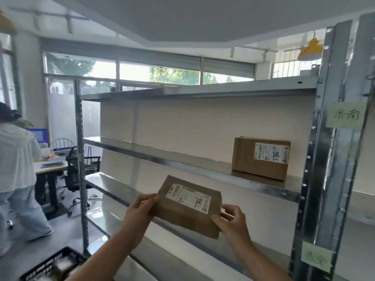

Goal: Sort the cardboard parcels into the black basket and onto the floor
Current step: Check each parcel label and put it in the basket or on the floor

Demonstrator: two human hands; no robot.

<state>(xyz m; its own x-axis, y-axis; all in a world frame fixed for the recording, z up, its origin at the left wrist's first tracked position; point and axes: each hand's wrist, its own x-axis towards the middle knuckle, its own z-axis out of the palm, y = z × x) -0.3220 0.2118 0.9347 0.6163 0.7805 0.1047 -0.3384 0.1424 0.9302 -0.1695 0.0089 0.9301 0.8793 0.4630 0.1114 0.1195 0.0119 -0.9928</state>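
Observation:
I hold a flat brown cardboard parcel (187, 207) with a white shipping label in the air in front of the metal shelving. My left hand (142, 207) grips its left edge, thumb on top. My right hand (231, 220) pinches its lower right corner. A second, thicker cardboard parcel (260, 158) with a similar label stands on the middle shelf (182, 161) at the right. The black basket (50, 266) shows at the bottom left corner, with something brown inside it.
The steel shelf unit (316, 179) has green paper notes on its right upright. A person in a white top (18, 169) stands at the left near a desk and a black office chair (81, 175). Grey floor lies left of the shelves.

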